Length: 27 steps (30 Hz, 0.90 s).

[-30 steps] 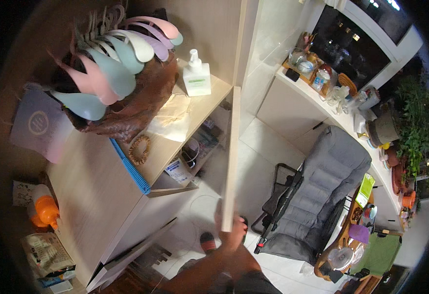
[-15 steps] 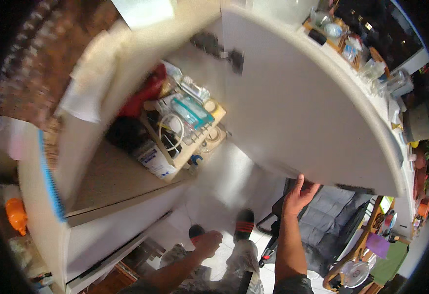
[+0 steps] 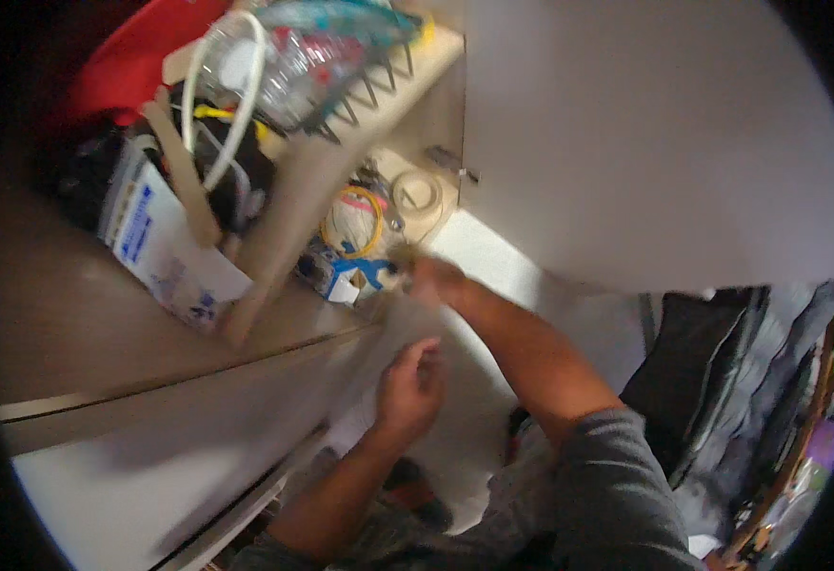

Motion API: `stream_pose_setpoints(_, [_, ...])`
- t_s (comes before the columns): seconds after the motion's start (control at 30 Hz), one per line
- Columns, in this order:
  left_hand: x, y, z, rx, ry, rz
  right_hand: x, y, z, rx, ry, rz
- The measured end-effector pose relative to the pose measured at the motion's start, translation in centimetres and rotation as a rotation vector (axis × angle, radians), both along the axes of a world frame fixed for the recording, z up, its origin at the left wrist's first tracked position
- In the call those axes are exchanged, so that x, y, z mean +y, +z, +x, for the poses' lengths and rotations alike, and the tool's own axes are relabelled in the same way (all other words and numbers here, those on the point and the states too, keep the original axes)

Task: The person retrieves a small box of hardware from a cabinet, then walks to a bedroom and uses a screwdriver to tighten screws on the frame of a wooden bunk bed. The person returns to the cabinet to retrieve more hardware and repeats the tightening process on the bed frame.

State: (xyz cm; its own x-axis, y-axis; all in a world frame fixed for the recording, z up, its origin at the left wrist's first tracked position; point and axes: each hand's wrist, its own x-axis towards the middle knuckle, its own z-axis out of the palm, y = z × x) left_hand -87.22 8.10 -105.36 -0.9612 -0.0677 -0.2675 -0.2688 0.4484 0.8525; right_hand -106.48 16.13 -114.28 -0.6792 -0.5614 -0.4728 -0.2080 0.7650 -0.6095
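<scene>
My right hand [image 3: 433, 282] reaches to the front edge of the cabinet's lower shelf level, its fingers smeared by motion. Whether it grips anything there cannot be made out. Beside its fingertips lies a blue clamp-like plastic piece [image 3: 369, 272]. Just behind are a yellow ring [image 3: 377, 217] around a pale bundle and a beige roll of tape [image 3: 417, 192]. My left hand [image 3: 409, 392] hangs lower and nearer to me, in front of the cabinet. Its fingers are loosely curled and apart, with nothing visible in them.
A raised wooden shelf [image 3: 293, 205] carries clear plastic packages [image 3: 288, 76] and a white looped tube [image 3: 261, 57]. At left stands a white and blue carton [image 3: 165, 252]. The cabinet door [image 3: 665, 143] stands wide at right, above a dark cushioned chair [image 3: 693, 371].
My right hand has left the cabinet door's lower edge and moved left to the small items. My left hand has risen toward the cabinet. The view has come closer to the shelves.
</scene>
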Motion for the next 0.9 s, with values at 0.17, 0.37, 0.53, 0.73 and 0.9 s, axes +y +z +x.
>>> stream_pose_setpoints(0.17, [-2.0,4.8,0.0,0.038,0.052,0.109,-9.4,2.0,-5.5,0.103,0.073,0.043])
stream_pose_setpoints(0.37, [-3.6,8.4,2.9,-0.177,0.208,0.162,-18.8,0.3,-8.4,0.226,-0.452,-0.407])
stream_pose_setpoints(0.53, [-4.2,8.7,2.6,-0.099,0.287,0.112,-22.4,-0.5,-9.2,0.034,-0.552,-0.424])
stream_pose_setpoints(0.73, [-3.8,8.3,1.9,-0.080,0.369,0.318,-20.2,-0.2,-8.2,-0.212,-0.676,-0.710])
stream_pose_setpoints(0.9, [-2.7,6.9,0.7,-0.024,0.287,0.440,-11.4,3.7,-8.1,-0.419,-0.704,-1.102])
